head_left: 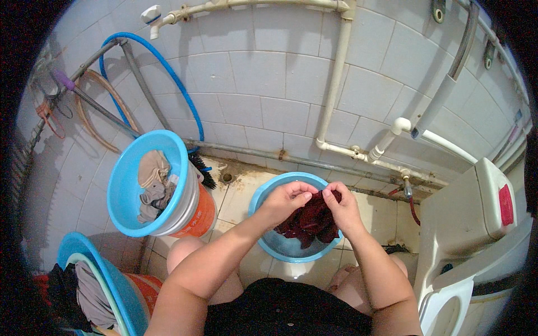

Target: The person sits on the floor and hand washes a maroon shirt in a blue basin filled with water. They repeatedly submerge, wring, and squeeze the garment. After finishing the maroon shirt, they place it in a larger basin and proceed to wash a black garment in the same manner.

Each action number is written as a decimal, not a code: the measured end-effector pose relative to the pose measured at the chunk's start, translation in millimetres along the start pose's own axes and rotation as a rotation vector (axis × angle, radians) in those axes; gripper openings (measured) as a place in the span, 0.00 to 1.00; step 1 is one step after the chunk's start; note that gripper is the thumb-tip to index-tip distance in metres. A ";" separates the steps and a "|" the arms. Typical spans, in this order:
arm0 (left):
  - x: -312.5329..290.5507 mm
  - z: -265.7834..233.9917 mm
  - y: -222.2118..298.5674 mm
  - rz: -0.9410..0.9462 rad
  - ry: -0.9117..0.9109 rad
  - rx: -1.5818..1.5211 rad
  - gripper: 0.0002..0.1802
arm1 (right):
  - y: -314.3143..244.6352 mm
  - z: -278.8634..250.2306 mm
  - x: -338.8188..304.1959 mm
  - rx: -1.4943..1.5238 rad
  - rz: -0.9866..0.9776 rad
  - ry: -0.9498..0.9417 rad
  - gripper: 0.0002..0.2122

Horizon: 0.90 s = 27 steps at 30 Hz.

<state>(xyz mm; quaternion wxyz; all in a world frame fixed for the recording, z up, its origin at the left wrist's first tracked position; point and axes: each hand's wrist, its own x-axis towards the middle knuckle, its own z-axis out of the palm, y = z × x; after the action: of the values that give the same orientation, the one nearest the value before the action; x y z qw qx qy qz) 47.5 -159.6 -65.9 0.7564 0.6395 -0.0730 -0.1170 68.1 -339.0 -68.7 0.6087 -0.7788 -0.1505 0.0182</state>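
Between my two hands a dark red wet garment [311,222] hangs bunched, its lower part down in a round blue basin [291,259] on the floor. My left hand [288,199] pinches the cloth's upper edge with thumb and fingers. Close beside it, my right hand [343,208] grips the same edge, thumb uppermost. Water shows in the basin around the cloth. How much of the garment lies under the water I cannot tell.
To the left, a blue basin [180,151] of grey and beige clothes sits on an orange-and-white bucket [193,215]. Nearer stands another blue basin [73,242] with dark and grey clothes. A toilet [451,229] is at right. Pipes [336,73] and a blue hose [174,75] run along the tiled wall.
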 end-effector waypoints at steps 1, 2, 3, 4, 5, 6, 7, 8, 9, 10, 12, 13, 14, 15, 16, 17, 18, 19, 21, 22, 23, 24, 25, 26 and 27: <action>0.8 -1.3 -4.8 0.015 0.006 0.037 0.10 | -0.5 0.9 -1.1 -0.025 -0.009 -0.019 0.08; 0.7 -1.5 -7.7 0.029 0.013 0.073 0.10 | -1.1 2.6 -3.0 -0.051 -0.018 -0.037 0.09; 0.0 0.1 -7.6 0.030 0.033 0.094 0.10 | -1.6 4.5 -4.5 -0.075 -0.027 -0.056 0.09; -0.7 2.7 -6.9 0.030 0.054 0.114 0.10 | -5.1 5.7 -6.5 -0.110 -0.038 -0.050 0.11; -1.0 5.0 -6.9 0.030 0.074 0.135 0.10 | -6.8 6.9 -7.1 -0.130 -0.039 -0.040 0.11; -0.7 6.8 -7.9 0.045 0.083 0.197 0.09 | -8.1 7.7 -7.7 -0.151 -0.039 -0.030 0.11; -0.4 8.6 -8.9 0.060 0.091 0.260 0.09 | -8.9 8.0 -8.1 -0.172 -0.039 -0.019 0.11; -0.4 10.4 -10.0 0.075 0.100 0.322 0.08 | -9.1 7.8 -8.2 -0.197 -0.047 -0.013 0.10; -2.2 12.9 -10.6 0.090 0.126 0.371 0.07 | -9.3 7.9 -7.9 -0.220 -0.055 -0.007 0.10; -5.4 16.4 -10.3 0.106 0.152 0.419 0.07 | -9.6 8.0 -7.7 -0.243 -0.062 -0.002 0.10; -11.1 20.6 -0.6 0.107 0.166 0.516 0.06 | -11.9 7.6 -6.7 -0.299 -0.051 -0.016 0.10; -11.1 21.3 -3.0 0.154 0.189 0.514 0.06 | -12.5 7.1 -6.3 -0.327 -0.045 -0.023 0.10; -10.7 22.4 -8.1 0.200 0.213 0.511 0.06 | -8.4 7.1 -4.7 -0.229 -0.013 -0.034 0.10; -9.9 22.1 -12.4 0.248 0.236 0.507 0.06 | -2.9 8.0 -2.2 -0.131 0.018 -0.046 0.10; -7.4 19.4 -17.0 0.216 0.246 0.397 0.07 | -0.6 8.5 -0.7 -0.033 0.050 -0.057 0.10; -4.1 16.0 -22.0 0.183 0.255 0.287 0.08 | -1.4 7.3 -0.5 0.021 0.042 -0.069 0.10; -2.5 15.2 -19.1 0.149 0.264 0.177 0.09 | -6.7 5.6 0.1 0.076 0.034 -0.080 0.10; -6.9 17.1 -10.0 0.131 0.304 0.028 0.09 | -10.6 4.2 0.5 0.130 0.026 -0.092 0.11; -4.6 7.4 -5.3 0.062 0.321 -0.278 0.09 | -12.0 2.3 1.0 0.169 0.056 -0.074 0.10; -2.0 1.5 -8.3 0.036 0.314 -0.345 0.09 | -11.5 0.7 1.2 0.173 0.070 -0.082 0.09; -1.6 -0.9 -10.3 0.043 0.280 -0.346 0.11 | -10.8 -0.4 1.2 0.178 0.083 -0.090 0.08; -1.5 -2.0 -12.5 0.048 0.244 -0.349 0.12 | -8.1 -0.8 0.5 0.168 0.104 -0.085 0.08; -1.7 -2.1 -13.5 0.053 0.208 -0.351 0.14 | -4.5 -0.7 -0.4 0.158 0.125 -0.080 0.07; -0.6 0.7 -13.6 0.050 0.192 -0.126 0.16 | -2.8 -0.7 -0.9 0.149 0.146 -0.076 0.06; 2.0 6.0 -13.5 0.045 0.171 0.098 0.17 | -2.2 -0.9 -1.2 0.185 0.141 -0.063 0.05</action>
<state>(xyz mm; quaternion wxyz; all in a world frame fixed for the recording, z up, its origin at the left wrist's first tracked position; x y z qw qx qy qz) 46.7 -167.9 -78.3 0.7300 0.6817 -0.0283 -0.0411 66.7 -339.7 -66.5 0.6700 -0.7271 -0.1123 0.0994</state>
